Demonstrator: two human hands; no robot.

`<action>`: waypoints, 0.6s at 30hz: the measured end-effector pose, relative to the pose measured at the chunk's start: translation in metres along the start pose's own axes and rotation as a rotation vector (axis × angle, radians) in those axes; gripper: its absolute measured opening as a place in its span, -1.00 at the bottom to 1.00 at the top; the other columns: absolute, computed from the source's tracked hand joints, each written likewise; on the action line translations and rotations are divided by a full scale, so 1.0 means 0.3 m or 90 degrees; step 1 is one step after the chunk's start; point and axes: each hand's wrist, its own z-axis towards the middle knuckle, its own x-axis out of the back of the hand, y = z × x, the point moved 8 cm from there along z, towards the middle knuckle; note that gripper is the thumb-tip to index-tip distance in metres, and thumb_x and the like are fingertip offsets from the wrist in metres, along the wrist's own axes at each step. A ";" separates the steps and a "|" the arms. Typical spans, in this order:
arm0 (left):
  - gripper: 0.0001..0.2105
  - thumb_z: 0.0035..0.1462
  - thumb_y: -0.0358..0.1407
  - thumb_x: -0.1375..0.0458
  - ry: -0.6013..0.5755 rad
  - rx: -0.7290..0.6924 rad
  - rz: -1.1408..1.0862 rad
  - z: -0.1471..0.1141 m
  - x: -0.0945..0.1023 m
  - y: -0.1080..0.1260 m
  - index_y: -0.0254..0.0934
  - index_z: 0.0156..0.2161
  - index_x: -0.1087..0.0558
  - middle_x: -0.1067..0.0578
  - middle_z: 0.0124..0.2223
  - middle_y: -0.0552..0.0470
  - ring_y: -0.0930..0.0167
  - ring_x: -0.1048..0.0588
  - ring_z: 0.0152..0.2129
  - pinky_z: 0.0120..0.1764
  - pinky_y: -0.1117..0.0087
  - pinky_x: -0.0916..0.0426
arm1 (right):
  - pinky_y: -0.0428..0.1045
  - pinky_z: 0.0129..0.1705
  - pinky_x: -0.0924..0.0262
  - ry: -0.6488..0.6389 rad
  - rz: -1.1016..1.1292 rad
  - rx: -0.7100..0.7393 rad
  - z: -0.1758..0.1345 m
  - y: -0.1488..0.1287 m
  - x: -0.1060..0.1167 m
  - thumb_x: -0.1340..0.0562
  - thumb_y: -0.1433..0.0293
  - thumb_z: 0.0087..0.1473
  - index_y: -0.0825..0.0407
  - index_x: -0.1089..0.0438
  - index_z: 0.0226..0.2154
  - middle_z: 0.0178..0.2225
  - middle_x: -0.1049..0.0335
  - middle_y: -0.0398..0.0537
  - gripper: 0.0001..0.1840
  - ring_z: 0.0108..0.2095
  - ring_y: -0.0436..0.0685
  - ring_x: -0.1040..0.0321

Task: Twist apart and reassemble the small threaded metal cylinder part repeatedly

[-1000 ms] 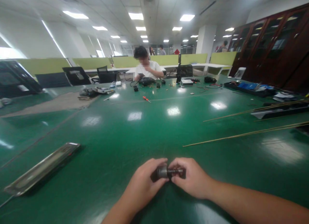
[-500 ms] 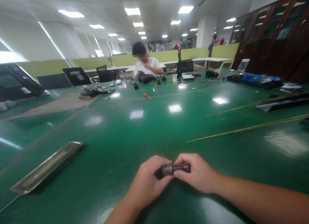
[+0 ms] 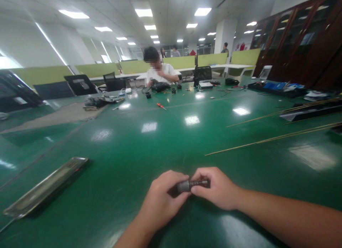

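Cylindrical metal part (image 3: 183,186) with a narrower stepped shaft sits between the two hands at the near middle of the scene, lying roughly left to right. Its thick grey body is gripped by the left hand (image 3: 164,193), thumb on the near side and fingers curled around the far side. The right hand (image 3: 217,187) pinches the thinner dark shaft, its thumb and fingertips close to where shaft meets body. The two hands nearly meet around the part; whether it touches the green table (image 3: 128,141) below cannot be told.

On the left lies a long, shallow tray-like casing (image 3: 45,189), slanting from near left toward the middle, with a cable (image 3: 7,225) at its near end. On the right, thin golden rods (image 3: 256,142) reach in from the edge, their tips toward the middle. Farther off, near the middle, is a red-handled screwdriver (image 3: 161,106). At the far side a person in a white shirt (image 3: 169,70) sits behind small black parts, with a white box (image 3: 205,85) to the right. A black tray (image 3: 252,86) holding blue items rests far right.
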 end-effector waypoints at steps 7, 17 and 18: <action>-0.75 0.08 -0.40 -0.30 0.005 -0.011 0.019 -0.003 0.007 -0.003 -0.12 -0.11 -0.51 -0.59 -0.21 0.07 0.38 -0.55 -0.28 -0.19 0.35 -0.43 | -0.12 -0.47 -0.07 -0.001 0.008 -0.002 0.002 0.004 -0.002 -0.34 0.38 -0.06 0.10 -0.46 -0.41 -0.53 -0.35 -0.19 -0.87 -0.51 -0.01 -0.22; -0.76 0.07 -0.37 -0.31 0.020 -0.014 0.033 0.005 0.016 0.002 -0.11 -0.12 -0.52 -0.60 -0.23 0.08 0.38 -0.55 -0.31 -0.22 0.34 -0.43 | -0.11 -0.47 -0.07 0.018 0.027 -0.010 0.007 0.020 0.009 -0.33 0.37 -0.03 0.10 -0.47 -0.41 -0.53 -0.38 -0.17 -0.88 -0.50 0.00 -0.24; -0.76 0.07 -0.37 -0.31 0.018 -0.013 0.035 0.004 0.015 0.001 -0.11 -0.12 -0.52 -0.60 -0.23 0.08 0.38 -0.55 -0.30 -0.22 0.34 -0.43 | -0.11 -0.47 -0.07 0.018 0.026 -0.012 0.007 0.021 0.009 -0.33 0.37 -0.03 0.10 -0.47 -0.41 -0.53 -0.37 -0.18 -0.88 -0.51 0.00 -0.24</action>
